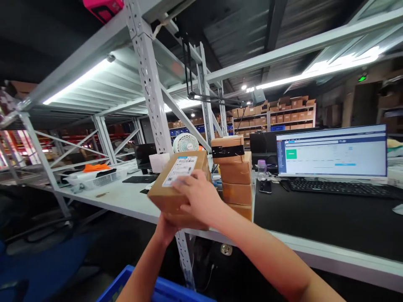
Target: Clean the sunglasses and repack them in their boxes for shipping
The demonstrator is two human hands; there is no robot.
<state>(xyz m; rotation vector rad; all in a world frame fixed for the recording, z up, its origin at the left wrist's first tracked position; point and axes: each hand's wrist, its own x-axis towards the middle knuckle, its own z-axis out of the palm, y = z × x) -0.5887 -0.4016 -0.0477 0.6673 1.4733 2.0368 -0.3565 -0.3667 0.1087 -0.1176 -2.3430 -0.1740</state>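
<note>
A brown cardboard box [176, 205] is held up in front of the metal post, tilted, above the bench's front edge. A white shipping label [180, 170] with barcodes lies on its upper face. My left hand [167, 228] bears the box from beneath; its fingers are mostly hidden behind it. Flat across the label's lower right part and the box's edge lies my right hand [200, 197], with fingers stretched and the thumb apart. Just right of the box stands a stack of brown cartons [236, 172], the top one wrapped with black tape.
A blue crate [157, 289] sits below my arms. To the right are a monitor [330, 151], keyboard [333, 188], phone [265, 186] and purple-capped bottle [262, 167]. A perforated post [151, 84] rises behind the box, near a fan [185, 143]. White baskets [97, 178] stand left.
</note>
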